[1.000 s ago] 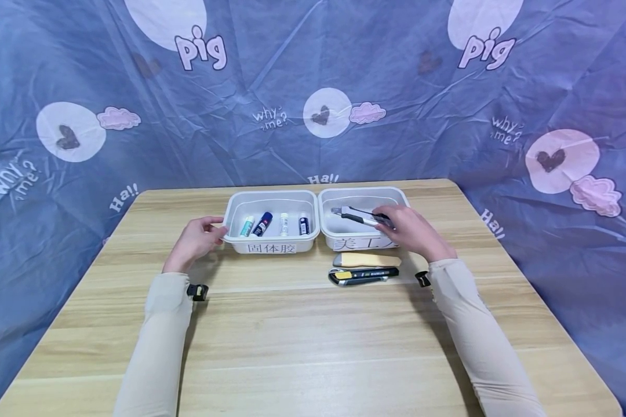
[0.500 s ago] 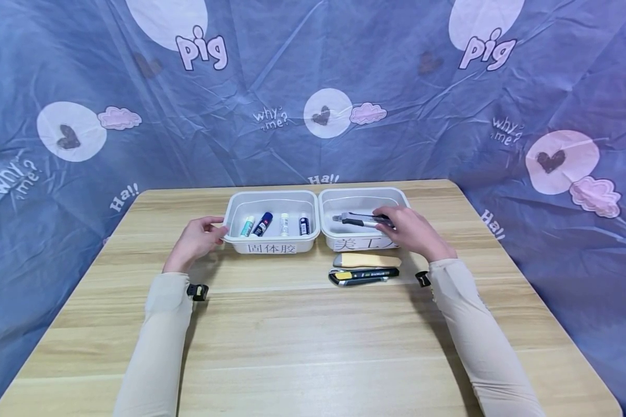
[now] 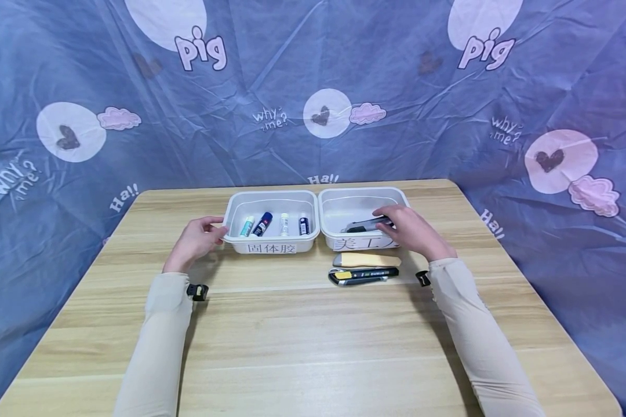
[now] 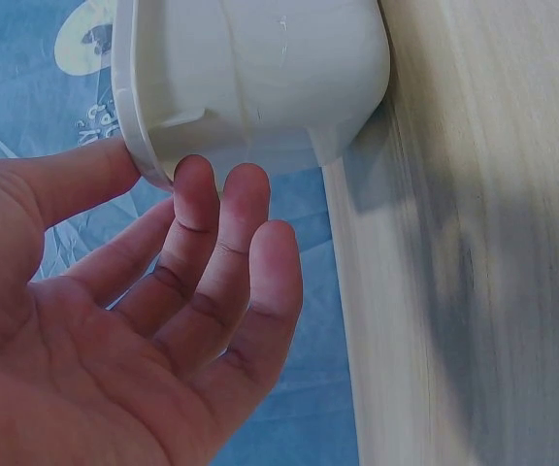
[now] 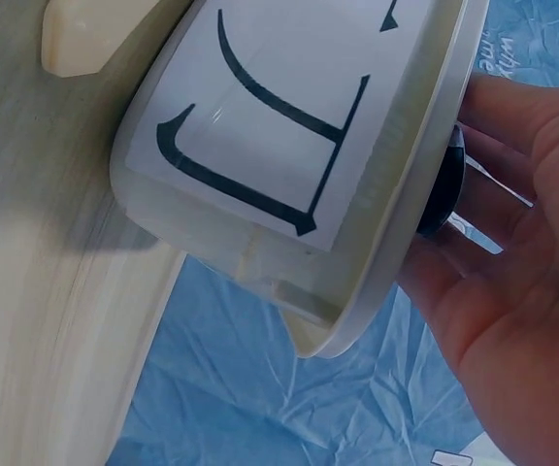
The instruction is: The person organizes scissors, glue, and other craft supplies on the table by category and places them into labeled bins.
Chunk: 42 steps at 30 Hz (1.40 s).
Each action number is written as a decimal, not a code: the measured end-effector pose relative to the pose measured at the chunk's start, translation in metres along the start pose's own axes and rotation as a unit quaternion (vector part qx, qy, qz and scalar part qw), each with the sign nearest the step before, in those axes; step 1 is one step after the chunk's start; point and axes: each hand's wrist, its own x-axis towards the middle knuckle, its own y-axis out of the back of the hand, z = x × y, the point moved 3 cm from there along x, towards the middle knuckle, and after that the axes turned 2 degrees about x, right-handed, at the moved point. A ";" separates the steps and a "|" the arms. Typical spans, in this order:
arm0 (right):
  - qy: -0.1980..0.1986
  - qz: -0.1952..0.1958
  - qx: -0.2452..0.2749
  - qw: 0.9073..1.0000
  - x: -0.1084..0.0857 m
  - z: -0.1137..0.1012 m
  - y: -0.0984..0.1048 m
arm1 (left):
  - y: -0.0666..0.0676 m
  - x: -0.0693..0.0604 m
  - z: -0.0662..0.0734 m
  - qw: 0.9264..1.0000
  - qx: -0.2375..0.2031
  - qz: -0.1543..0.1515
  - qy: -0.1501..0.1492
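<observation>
In the head view my right hand (image 3: 414, 231) grips the rear end of a grey-and-black utility knife (image 3: 366, 225), its front end low inside the right white plastic box (image 3: 365, 192). The right wrist view shows the knife's dark end (image 5: 444, 184) between the fingers, at the box rim; the rest is hidden by the box wall. My left hand (image 3: 197, 240) pinches the near left corner of the left white box (image 3: 271, 196) with thumb and index finger, the other fingers loosely bent below the rim. Inside that box lie several glue sticks (image 3: 262, 224).
In front of the right box, a yellow utility knife (image 3: 367, 260) and a black-and-yellow utility knife (image 3: 365, 275) lie on the wooden table (image 3: 313, 347). Both boxes carry printed paper labels (image 3: 271, 248). A blue printed cloth (image 3: 271, 145) hangs behind the table.
The knife in my right hand has been lowered into the right box, its front end now deeper and nearer the front wall. My left hand and the left box have stayed in place.
</observation>
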 end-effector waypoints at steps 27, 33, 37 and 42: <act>-0.020 -0.011 0.010 1.000 -0.001 -0.001 -0.001 | -0.001 -0.001 0.001 1.000 -0.002 0.000 0.004; 0.002 0.016 0.002 1.000 -0.004 -0.007 0.003 | -0.001 0.000 0.000 1.000 0.001 -0.002 0.003; 0.030 0.027 -0.015 0.999 -0.009 -0.011 0.004 | 0.000 0.002 0.001 1.000 0.006 0.000 0.001; 0.065 0.057 -0.039 0.996 -0.018 -0.015 0.004 | -0.001 0.002 0.000 1.000 0.006 0.004 0.001</act>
